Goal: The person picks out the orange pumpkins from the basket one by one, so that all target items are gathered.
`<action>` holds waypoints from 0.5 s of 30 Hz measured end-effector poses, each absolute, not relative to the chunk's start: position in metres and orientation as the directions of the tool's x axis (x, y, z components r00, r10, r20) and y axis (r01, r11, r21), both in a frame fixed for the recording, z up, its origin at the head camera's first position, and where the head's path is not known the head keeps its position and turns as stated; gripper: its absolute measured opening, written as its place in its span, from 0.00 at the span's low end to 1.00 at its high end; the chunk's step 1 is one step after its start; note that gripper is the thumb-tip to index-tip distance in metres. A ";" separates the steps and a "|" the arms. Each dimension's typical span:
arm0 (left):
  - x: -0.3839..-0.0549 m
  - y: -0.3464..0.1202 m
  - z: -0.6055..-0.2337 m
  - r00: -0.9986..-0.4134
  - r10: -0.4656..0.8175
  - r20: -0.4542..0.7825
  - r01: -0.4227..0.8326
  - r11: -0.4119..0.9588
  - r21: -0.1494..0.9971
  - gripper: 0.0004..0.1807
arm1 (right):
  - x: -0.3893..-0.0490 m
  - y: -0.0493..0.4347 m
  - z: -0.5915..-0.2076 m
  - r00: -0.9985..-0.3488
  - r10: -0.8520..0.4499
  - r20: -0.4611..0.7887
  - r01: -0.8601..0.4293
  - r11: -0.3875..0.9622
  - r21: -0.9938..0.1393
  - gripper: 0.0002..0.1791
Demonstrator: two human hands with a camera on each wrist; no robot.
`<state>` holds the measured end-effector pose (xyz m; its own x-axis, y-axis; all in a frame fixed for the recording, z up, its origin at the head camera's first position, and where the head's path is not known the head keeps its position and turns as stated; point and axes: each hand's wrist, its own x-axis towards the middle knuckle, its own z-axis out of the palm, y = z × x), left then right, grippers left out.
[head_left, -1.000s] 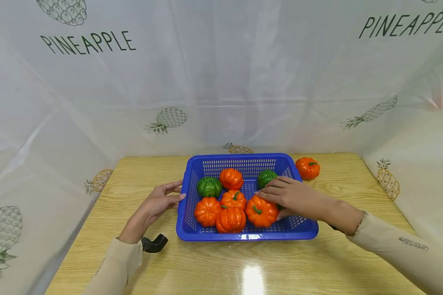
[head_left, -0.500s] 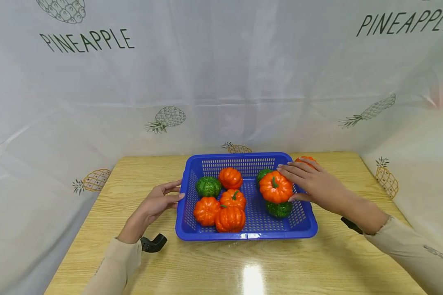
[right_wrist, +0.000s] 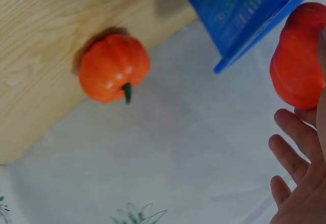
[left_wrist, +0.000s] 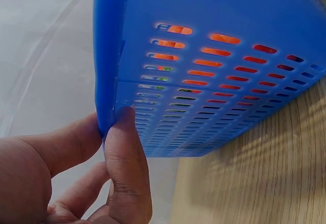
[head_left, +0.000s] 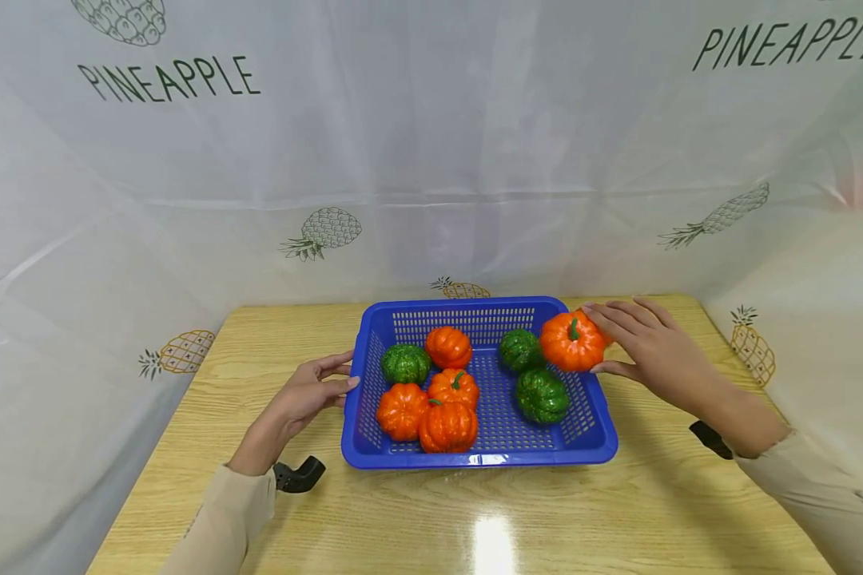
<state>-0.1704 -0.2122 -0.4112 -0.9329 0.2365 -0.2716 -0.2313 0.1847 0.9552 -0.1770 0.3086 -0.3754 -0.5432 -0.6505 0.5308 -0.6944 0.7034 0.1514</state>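
Observation:
My left hand [head_left: 308, 399] pinches the left rim of a blue plastic basket [head_left: 417, 461]; the left wrist view shows thumb and fingers on either side of that rim [left_wrist: 105, 56]. An orange pumpkin [head_left: 570, 347] with a green stem is held by my right hand [head_left: 665, 355], above the basket's right rim. Several other orange pumpkins [head_left: 449, 427] lie in the basket's left half, beside a green pumpkin [head_left: 406, 365]. Two more green pumpkins [head_left: 542, 396] sit at its right end. Outside, another orange pumpkin [right_wrist: 113, 68] rests on the table, mostly hidden in the head view.
The wooden table [head_left: 403, 519] ends at a white curtain [head_left: 475, 160] printed with pineapples, behind and at both sides. A black wrist mount [head_left: 300, 475] shows beside the left sleeve, and another black mount [head_left: 710, 439] under the right wrist.
My right hand has lifted the orange pumpkin from the basket's front right and carried it back and right over the rim, uncovering the green pumpkins. My left hand has stayed at the rim.

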 end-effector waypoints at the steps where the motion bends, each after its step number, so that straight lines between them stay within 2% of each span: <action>1: -0.170 -0.212 -0.411 -0.933 0.236 -0.271 -0.231 0.184 0.955 0.34 | -0.178 0.311 -0.376 -0.554 -0.641 0.531 -0.687 0.712 0.142 0.48; 15: -0.170 -0.212 -0.412 -0.933 0.227 -0.279 -0.243 0.174 0.954 0.34 | -0.182 0.349 -0.390 -0.687 -0.504 0.523 -0.561 0.826 0.057 0.54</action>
